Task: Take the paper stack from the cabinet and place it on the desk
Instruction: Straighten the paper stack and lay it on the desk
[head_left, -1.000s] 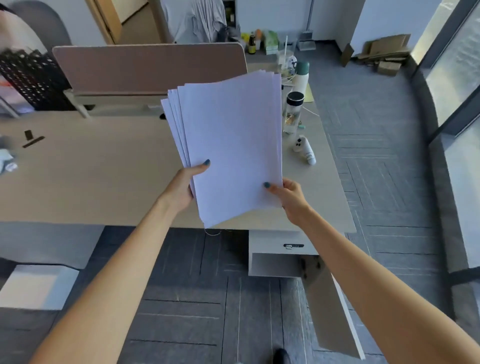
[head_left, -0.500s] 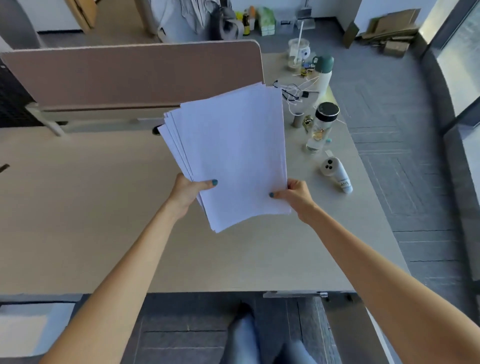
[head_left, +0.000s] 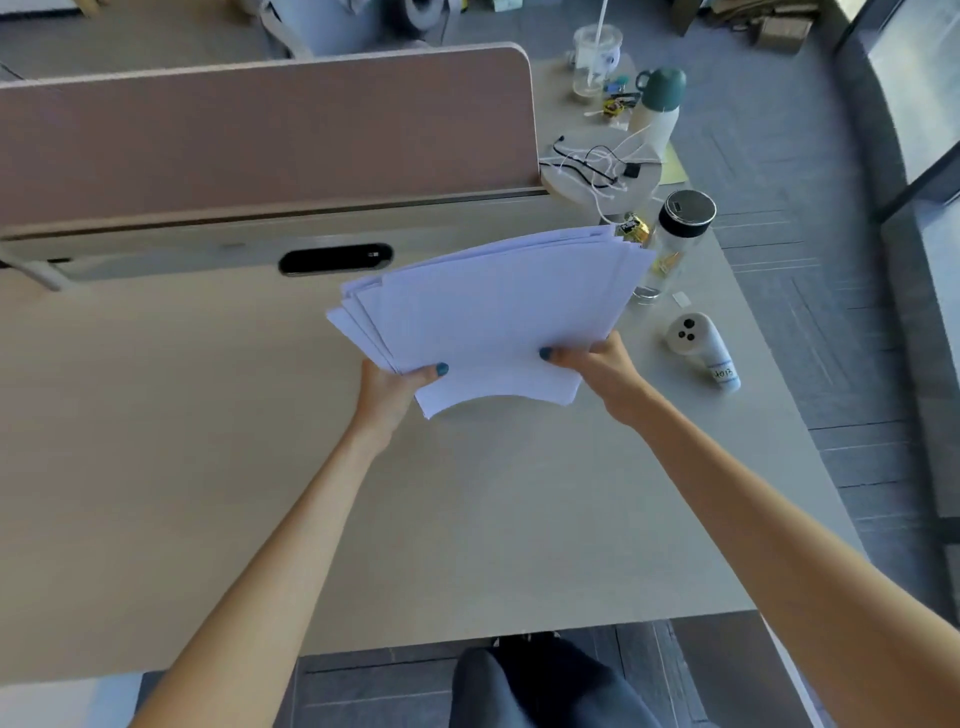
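A stack of white paper (head_left: 493, 312), its sheets fanned out a little, hangs low over the beige desk (head_left: 208, 441), right of the middle. My left hand (head_left: 392, 387) grips its near left corner, thumb on top. My right hand (head_left: 597, 364) grips the near right edge the same way. The stack is tilted nearly flat, its far edge toward the desk's partition. I cannot tell whether its underside touches the desk. The cabinet is out of view.
A brown partition (head_left: 260, 135) stands along the desk's far edge, with a black cable slot (head_left: 335, 259) in front of it. To the right stand a clear bottle with a black lid (head_left: 680, 228), a white tube (head_left: 701, 348), a white flask with a green cap (head_left: 657, 104) and tangled cables (head_left: 597, 166).
I have stepped closer to the desk. The paper stack has tipped from nearly upright to nearly flat and come down toward the desk top, both hands still holding it.
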